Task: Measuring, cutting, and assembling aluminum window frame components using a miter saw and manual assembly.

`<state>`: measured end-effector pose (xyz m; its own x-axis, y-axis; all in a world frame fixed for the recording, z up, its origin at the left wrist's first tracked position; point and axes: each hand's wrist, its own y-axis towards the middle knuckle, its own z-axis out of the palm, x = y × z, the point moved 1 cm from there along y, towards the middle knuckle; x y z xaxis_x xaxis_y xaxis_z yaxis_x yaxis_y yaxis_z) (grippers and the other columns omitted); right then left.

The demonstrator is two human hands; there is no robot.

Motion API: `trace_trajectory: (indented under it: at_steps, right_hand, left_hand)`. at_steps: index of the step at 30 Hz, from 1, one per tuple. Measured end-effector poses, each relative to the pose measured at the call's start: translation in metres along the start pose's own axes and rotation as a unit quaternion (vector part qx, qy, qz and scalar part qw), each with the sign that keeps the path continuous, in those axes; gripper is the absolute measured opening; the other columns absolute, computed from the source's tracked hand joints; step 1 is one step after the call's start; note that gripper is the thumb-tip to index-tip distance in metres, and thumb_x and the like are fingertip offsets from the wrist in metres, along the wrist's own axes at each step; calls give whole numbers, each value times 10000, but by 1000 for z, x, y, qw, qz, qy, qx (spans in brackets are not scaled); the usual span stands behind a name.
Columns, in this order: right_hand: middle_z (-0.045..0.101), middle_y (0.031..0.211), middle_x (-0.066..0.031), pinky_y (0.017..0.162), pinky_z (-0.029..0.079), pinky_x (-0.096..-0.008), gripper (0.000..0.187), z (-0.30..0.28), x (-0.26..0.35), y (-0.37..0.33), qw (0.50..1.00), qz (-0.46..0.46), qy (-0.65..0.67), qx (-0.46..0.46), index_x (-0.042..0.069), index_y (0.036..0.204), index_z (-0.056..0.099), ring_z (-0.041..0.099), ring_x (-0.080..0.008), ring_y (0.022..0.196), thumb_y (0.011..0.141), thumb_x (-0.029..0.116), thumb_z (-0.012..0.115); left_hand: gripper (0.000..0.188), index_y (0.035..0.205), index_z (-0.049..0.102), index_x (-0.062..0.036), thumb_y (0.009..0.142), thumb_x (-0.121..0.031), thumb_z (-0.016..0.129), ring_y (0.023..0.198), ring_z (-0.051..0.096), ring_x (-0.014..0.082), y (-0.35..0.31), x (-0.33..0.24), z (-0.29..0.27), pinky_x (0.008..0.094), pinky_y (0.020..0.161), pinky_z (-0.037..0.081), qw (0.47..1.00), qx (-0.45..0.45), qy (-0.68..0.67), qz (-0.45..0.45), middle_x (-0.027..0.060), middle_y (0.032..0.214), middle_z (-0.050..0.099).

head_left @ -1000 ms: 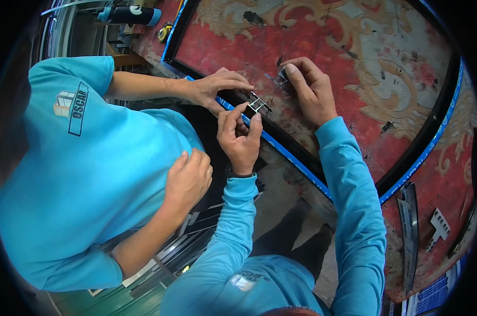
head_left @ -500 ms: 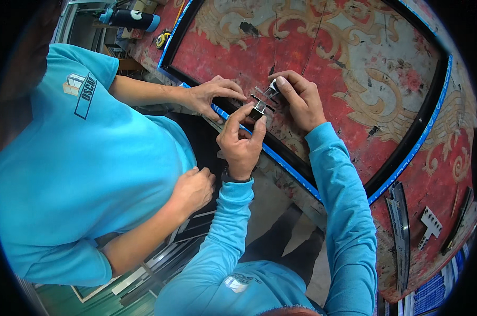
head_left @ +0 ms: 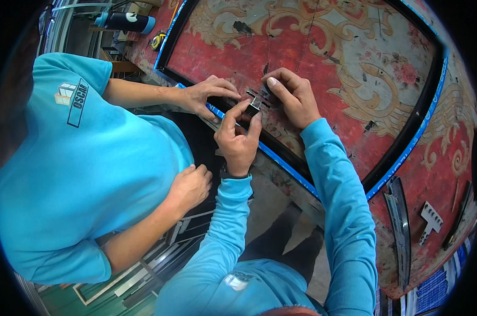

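My left hand pinches a short piece of black metal profile between thumb and fingers, with a bright silvery cut edge showing. Just to its right, my right hand is closed at the fingertips on a second small profile piece, which is blurred and partly hidden by the fingers. Both pieces are close together; whether they touch I cannot make out. On the left, a co-worker's hand reaches in with its fingertips beside my left hand's piece. Beneath our hands is a black frame with blue film.
The frame lies on a table with a worn red patterned cover. Toward the right are a dark profile strip and a T-shaped plate with holes. A bottle and a tape measure are at the far left. The co-worker stands close on my left.
My right hand has brought its small piece closer to the one in my left hand and turned it. The view has shifted slightly. The co-worker's hand stays beside the pieces.
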<state>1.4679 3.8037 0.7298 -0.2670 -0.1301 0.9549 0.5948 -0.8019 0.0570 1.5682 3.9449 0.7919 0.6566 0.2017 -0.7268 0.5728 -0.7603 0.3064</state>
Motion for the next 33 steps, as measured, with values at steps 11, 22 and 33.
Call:
trace_trajectory:
  at_steps: [11,22,33]
  right_hand:
    - [751,953,-45,815,556,-307,250,8,-1,4,997,-21,2,-81,2,1102,717,664,-111,887,1030,241,706]
    - [763,999,-74,796,592,-337,321,16,-4,12,991,63,-32,-111,-1,1160,723,712,-156,895,1005,278,746]
    - [749,1203,-190,982,542,-435,397,-16,16,77,856,-1,-487,-173,135,1146,809,706,-353,1124,987,478,688]
  left_hand:
    - [257,1033,731,-59,818,-164,827,868,690,376,3,15,-37,463,749,572,984,4,178,32,146,1016,665]
    - [576,1235,640,-11,793,-308,861,1107,640,412,-8,26,-34,497,944,528,990,-66,125,-30,216,1166,651]
    - [663,1430,499,3,875,-194,805,1173,593,454,-218,47,-101,524,972,515,972,209,-16,-108,245,1271,574]
